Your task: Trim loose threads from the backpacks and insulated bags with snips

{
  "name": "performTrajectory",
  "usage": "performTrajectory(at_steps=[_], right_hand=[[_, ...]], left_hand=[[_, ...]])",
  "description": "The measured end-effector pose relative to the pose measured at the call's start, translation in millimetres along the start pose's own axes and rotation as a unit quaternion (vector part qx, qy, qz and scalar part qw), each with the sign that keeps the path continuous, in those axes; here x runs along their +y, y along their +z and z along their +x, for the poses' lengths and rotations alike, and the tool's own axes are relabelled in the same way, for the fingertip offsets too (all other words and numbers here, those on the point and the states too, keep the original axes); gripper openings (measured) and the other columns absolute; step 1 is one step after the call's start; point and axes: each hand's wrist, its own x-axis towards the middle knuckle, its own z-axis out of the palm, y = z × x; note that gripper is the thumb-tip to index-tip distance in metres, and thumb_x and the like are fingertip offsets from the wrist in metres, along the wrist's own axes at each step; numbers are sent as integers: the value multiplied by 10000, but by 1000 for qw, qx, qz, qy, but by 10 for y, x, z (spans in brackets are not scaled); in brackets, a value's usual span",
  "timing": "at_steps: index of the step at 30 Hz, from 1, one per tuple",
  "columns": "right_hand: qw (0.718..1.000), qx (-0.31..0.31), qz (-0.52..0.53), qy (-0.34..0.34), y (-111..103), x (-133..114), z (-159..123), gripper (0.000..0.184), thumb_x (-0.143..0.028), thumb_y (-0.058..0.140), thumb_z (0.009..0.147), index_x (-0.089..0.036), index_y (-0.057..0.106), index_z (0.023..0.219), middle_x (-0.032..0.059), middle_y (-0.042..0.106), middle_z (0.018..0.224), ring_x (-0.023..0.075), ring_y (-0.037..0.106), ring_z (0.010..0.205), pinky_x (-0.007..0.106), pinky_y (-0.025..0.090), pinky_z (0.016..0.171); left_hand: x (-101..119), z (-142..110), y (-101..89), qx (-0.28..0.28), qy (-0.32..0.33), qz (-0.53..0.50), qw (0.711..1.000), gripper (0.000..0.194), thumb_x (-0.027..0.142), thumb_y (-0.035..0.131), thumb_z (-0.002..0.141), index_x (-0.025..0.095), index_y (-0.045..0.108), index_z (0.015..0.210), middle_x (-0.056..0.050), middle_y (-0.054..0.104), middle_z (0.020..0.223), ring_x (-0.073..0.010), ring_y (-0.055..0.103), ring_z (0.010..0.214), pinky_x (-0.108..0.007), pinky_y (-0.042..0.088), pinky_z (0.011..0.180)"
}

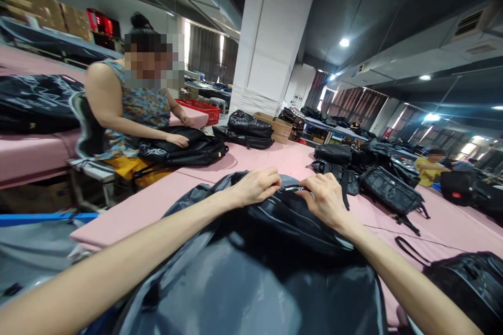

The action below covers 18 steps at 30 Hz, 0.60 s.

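A large dark backpack [243, 282] lies wide open in front of me, its grey lining facing up. At its far edge my left hand [257, 187] is closed, pinching the fabric edge. My right hand [324, 199] is closed a little to the right, with thumb and fingers gripping the same edge. Between the two hands runs a short stretch of dark edge with a shiny strip, perhaps a zipper; its details are too small to make out. Both forearms reach across the bag's sides.
A seated co-worker [137, 94] handles a black backpack [184, 146] at the left. More backpacks [249, 128] and a cardboard box [281, 128] stand farther back on the pink table [291, 159]. Several dark bags [393, 191] are piled at the right. A white pillar [271, 36] rises behind.
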Motion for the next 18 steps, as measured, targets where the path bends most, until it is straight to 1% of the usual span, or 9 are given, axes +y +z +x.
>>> performTrajectory(at_steps=[2, 9, 13, 18], right_hand=[[999, 7, -20, -26, -4, -12, 10, 113, -285, 572, 840, -181, 601, 807, 22, 656, 745, 166, 541, 720, 314, 279, 691], [995, -12, -69, -75, -5, -89, 112, 167, -275, 537, 860, -176, 601, 741, 24, 623, 681, 160, 485, 678, 322, 229, 664], [998, -20, -38, -47, 31, -86, 117, 118, -254, 578, 833, -174, 601, 749, 15, 635, 691, 156, 503, 693, 313, 235, 671], [999, -36, 7, -7, 83, -60, 104, 80, -254, 598, 819, -174, 607, 808, 18, 663, 755, 161, 545, 736, 299, 260, 691]], left_hand=[[-15, -5, 15, 4, 7, -1, 1000, 164, 215, 385, 864, 165, 537, 830, -33, 543, 832, -137, 519, 754, -231, 403, 692], [-8, -14, 15, 18, 16, 0, 1000, 185, 222, 372, 879, 159, 541, 840, -39, 545, 823, -140, 518, 742, -237, 406, 681], [9, -7, 5, 21, 12, 5, 1000, 176, 211, 381, 875, 153, 541, 832, -40, 545, 813, -142, 515, 726, -235, 403, 653], [20, -5, 3, 25, 10, 7, 1000, 147, 190, 399, 865, 152, 534, 823, -36, 540, 803, -139, 508, 707, -232, 399, 635]])
